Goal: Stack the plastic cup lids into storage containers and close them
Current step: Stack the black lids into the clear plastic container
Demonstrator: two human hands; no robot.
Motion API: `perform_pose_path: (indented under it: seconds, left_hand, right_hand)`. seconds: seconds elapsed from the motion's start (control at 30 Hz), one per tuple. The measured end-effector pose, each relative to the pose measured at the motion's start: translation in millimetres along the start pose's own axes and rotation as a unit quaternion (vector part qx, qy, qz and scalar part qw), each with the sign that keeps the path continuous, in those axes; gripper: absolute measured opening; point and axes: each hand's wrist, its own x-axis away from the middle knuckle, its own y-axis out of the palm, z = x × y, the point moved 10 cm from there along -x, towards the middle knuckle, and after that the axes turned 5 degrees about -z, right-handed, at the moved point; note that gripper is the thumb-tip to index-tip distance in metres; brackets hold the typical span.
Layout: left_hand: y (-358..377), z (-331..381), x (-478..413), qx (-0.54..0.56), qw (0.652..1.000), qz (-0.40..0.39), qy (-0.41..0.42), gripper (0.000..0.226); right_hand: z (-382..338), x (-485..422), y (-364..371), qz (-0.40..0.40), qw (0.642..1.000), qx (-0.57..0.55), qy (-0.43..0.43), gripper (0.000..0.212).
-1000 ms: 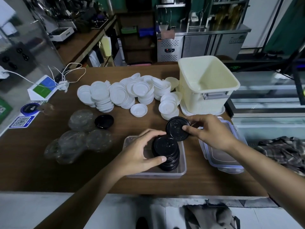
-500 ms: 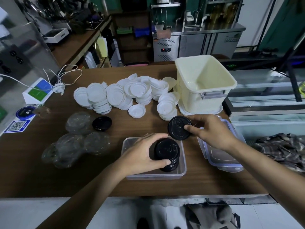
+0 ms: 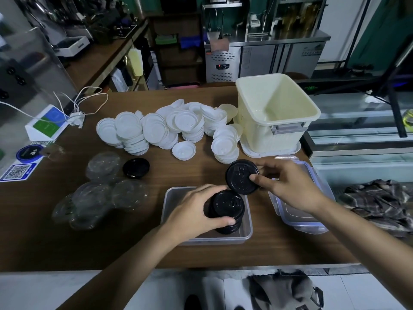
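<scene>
Curled round a stack of black round plastic cup lids [image 3: 228, 205], our left grip [image 3: 192, 212] sets the thumb on the near side of the stack and wraps the fingers over its far side, narrow enough to hug the lids. That stack stands in the right half of a clear rectangular plastic storage container [image 3: 169, 194], which sits on the brown wooden desk [image 3: 67, 242] near its front edge.

Our right grip [image 3: 290, 186] pinches a single black plastic cup lid [image 3: 239, 176] by its right edge, thumb on the face and fingers behind. We hold this lid tilted (its moulded top faces us) above the far right corner of the container, just beside the top of the stack; whether the two touch we cannot tell.

Under our right wrist a clear snap-on container cover [image 3: 312, 224] with a bluish rim lies flat on the desk, just right of the container. Farther back a heap of white round plastic lids [image 3: 156, 130] spreads across the desk, with an open-topped cream rectangular plastic bin [image 3: 277, 113] at its right end. One loose black lid [image 3: 135, 167] lies alone to the left, beside a cluster of clear domed lids [image 3: 105, 193].
</scene>
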Motion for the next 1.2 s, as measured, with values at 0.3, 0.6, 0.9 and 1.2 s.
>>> perform_pose_path:
  seconds: [0.3,0.6,0.9,1.2]
  left_hand:
    - [-1.8,6.0,3.2,-0.002,1.0,-0.005,0.003,0.082]
    - [-23.8,23.9,15.4,-0.01,0.992,0.121,0.024,0.085]
    - [-26.2,22.4,13.1,-0.029,0.997,0.043,0.053,0.077]
    - [-29.5,29.4,7.9,-0.017,0.998,0.005,0.052,0.081]
  right_hand:
    - [-4.7,8.7,-1.3,0.017,0.996,-0.086,0.0,0.011]
    - [11.0,25.8,48.6,-0.05,0.992,-0.086,0.077,0.015]
    - [-12.4,35.7,51.8,-0.115,0.984,0.137,-0.017,0.032]
    - [-15.0,27.0,55.3,-0.101,0.966,0.229,-0.059,0.078]
